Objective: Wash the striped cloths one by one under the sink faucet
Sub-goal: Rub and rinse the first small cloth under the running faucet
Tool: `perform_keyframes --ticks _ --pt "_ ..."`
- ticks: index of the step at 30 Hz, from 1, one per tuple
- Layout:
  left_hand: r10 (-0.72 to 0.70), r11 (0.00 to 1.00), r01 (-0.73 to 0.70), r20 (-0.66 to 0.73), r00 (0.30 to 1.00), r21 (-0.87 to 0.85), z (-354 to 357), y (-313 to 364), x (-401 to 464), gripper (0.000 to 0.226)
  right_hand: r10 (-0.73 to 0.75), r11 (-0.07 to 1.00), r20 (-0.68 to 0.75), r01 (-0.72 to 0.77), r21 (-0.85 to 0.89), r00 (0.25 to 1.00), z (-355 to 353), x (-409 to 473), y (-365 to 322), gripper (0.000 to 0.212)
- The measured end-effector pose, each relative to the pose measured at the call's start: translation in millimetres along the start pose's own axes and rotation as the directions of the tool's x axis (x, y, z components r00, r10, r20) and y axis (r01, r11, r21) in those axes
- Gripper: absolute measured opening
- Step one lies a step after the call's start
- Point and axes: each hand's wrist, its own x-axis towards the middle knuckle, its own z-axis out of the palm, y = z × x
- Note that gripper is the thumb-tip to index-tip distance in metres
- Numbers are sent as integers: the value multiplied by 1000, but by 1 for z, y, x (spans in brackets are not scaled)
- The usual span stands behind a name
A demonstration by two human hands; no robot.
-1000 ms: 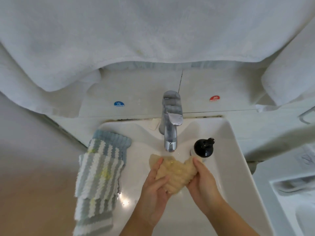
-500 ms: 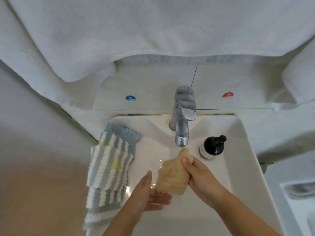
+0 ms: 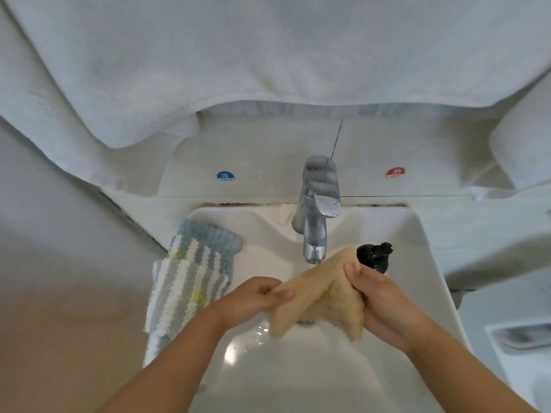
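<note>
Stretching a tan cloth [image 3: 322, 296] under the faucet [image 3: 317, 216], it is gripped at one end by the left hand [image 3: 253, 296] and at the other by the right hand [image 3: 378, 296], over the sink [image 3: 417, 248] middle. Task judged partway: approx. one cloth being washed, striped cloths [image 3: 187, 281] w/ yellow stains left waiting on the sink's left edge. A black soap bottle [image 3: 374, 256] sits just behind the right hand; towels [image 3: 268, 55] hang above.
</note>
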Motion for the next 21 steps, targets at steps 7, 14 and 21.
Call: perform_keyframes --ticks 7,14,21 --pt "-79 879 -106 -359 930 -465 19 -10 -10 51 -113 847 -238 -31 -530 965 0 1 26 26" --pt "-256 918 -19 -628 735 -396 50 9 -5 42 -383 659 -245 77 -748 891 22 6 39 34" --pt "-251 932 8 -630 735 -362 90 27 13 51 -232 861 -473 -46 -507 850 59 30 50 47"
